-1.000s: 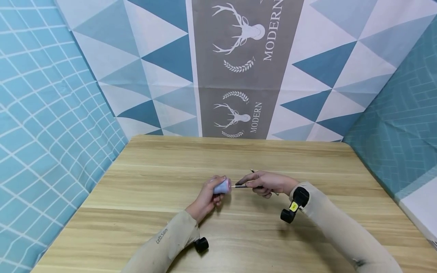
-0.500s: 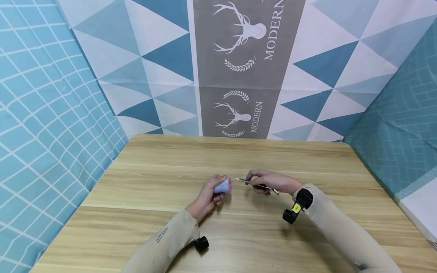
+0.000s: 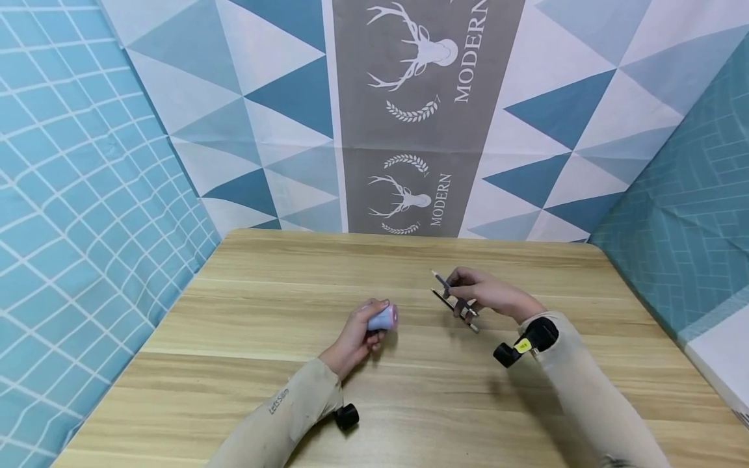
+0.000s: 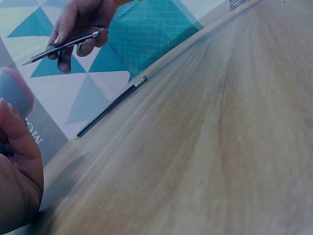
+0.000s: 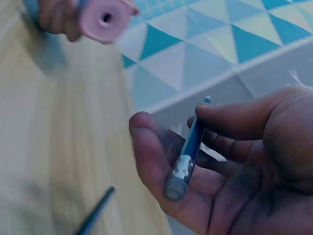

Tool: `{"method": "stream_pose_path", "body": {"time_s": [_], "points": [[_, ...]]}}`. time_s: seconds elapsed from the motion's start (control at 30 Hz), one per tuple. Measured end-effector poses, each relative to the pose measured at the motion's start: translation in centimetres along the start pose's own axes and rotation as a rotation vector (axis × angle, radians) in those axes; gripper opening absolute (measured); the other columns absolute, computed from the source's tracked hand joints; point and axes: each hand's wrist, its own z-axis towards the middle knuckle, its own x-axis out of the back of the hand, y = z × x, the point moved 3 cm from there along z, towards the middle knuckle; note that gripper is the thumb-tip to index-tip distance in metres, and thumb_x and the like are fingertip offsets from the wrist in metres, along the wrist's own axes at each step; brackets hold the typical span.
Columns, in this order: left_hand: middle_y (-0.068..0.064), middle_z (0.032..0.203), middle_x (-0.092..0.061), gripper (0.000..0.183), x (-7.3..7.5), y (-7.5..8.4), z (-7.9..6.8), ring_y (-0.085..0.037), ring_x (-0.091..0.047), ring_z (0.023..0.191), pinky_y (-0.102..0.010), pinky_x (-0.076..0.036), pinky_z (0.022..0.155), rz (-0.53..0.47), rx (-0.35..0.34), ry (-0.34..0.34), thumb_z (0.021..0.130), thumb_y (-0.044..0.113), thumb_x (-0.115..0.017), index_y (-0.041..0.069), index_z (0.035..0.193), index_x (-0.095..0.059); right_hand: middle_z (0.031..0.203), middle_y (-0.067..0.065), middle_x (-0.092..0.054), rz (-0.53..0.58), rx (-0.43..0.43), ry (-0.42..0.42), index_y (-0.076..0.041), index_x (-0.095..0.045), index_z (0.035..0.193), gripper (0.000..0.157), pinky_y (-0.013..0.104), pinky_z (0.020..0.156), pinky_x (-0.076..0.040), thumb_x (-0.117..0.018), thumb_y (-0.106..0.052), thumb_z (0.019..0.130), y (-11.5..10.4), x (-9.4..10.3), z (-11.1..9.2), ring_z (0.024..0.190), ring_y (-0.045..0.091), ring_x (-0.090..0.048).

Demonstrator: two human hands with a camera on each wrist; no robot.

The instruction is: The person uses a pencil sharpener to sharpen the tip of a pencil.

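Note:
My left hand (image 3: 355, 333) grips a pale blue pencil sharpener (image 3: 381, 318), its pink end facing right. A small round hole shows in that pink end (image 5: 94, 25) in the right wrist view. Up and to the right, my right hand (image 3: 488, 291) holds a dark pencil (image 4: 61, 48) above the table, apart from the sharpener. Its sharpened tip points away from the palm, and the grey eraser (image 5: 175, 188) faces the right wrist camera. A second dark pencil (image 4: 110, 108) lies on the table beneath the right hand, partly hidden by it in the head view.
The wooden table (image 3: 281, 279) stretches around both hands. Patterned cloths (image 3: 275, 117) hang behind it and at both sides. A white block-like surface (image 3: 722, 361) stands at the right edge. Both wrists carry small black cameras.
My right hand has drawn the pencil away from the sharpener's hole, then moved up and right, turning the tip toward the back. The left hand and sharpener have stayed nearly still.

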Motion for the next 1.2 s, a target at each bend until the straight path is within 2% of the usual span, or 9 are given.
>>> {"method": "stream_pose_path", "body": {"time_s": [0.1,0.2,0.33,0.53,0.8,1.2], "points": [[0.000,0.066,-0.052,0.020,0.0,0.0,0.0,-0.006,-0.036,0.042,-0.021,-0.032,0.040,-0.004,-0.003,0.003,0.092,0.033,-0.062,0.016,0.088,-0.052,0.107,0.024,-0.051,0.030,0.002,0.053,0.007,-0.045,0.116,0.023,0.042,0.067,-0.060,-0.049,-0.012,0.104,0.4,1.2,-0.3,0.087,0.029,-0.066],[0.001,0.065,-0.052,0.020,0.0,0.0,0.0,-0.006,-0.035,0.041,-0.021,-0.032,0.039,-0.002,-0.009,0.002,0.091,0.033,-0.062,0.016,0.087,-0.052,0.103,0.020,-0.053,0.045,0.004,0.120,0.009,-0.045,0.117,0.023,0.046,0.073,-0.060,-0.050,-0.010,0.104,1.1,2.3,-0.6,0.091,0.028,-0.065],[0.000,0.063,-0.051,0.019,-0.1,0.0,0.0,-0.006,-0.035,0.041,-0.021,-0.031,0.039,-0.001,-0.012,-0.002,0.091,0.032,-0.062,0.016,0.085,-0.053,0.099,0.016,-0.057,-0.002,0.002,0.230,0.011,-0.046,0.119,0.028,0.043,0.073,-0.060,-0.051,-0.010,0.103,2.3,3.6,-1.3,0.090,0.026,-0.063],[0.001,0.063,-0.053,0.019,-0.3,-0.1,0.1,-0.005,-0.035,0.040,-0.021,-0.031,0.038,-0.020,-0.010,-0.011,0.092,0.030,-0.061,0.016,0.081,-0.053,0.098,0.017,-0.059,-0.089,-0.063,0.371,0.014,-0.046,0.123,0.033,0.037,0.065,-0.057,-0.052,-0.012,0.103,4.3,4.9,-2.5,0.077,0.020,-0.061],[0.001,0.062,-0.053,0.018,-0.1,0.0,0.1,-0.006,-0.036,0.041,-0.020,-0.031,0.039,-0.018,-0.008,0.006,0.092,0.028,-0.063,0.018,0.081,-0.054,0.105,0.023,-0.059,-0.060,-0.131,0.414,0.016,-0.045,0.127,0.038,0.042,0.069,-0.060,-0.054,-0.012,0.102,6.3,6.0,-3.2,0.079,0.024,-0.065],[0.000,0.063,-0.053,0.020,-0.1,-0.1,0.1,-0.006,-0.036,0.041,-0.020,-0.032,0.037,-0.025,-0.014,0.008,0.092,0.030,-0.062,0.016,0.084,-0.052,0.085,0.009,-0.068,-0.114,-0.243,0.442,0.017,-0.056,0.122,0.038,0.036,0.063,-0.059,-0.062,-0.011,0.097,9.3,6.4,-2.7,0.070,0.016,-0.065]]}}
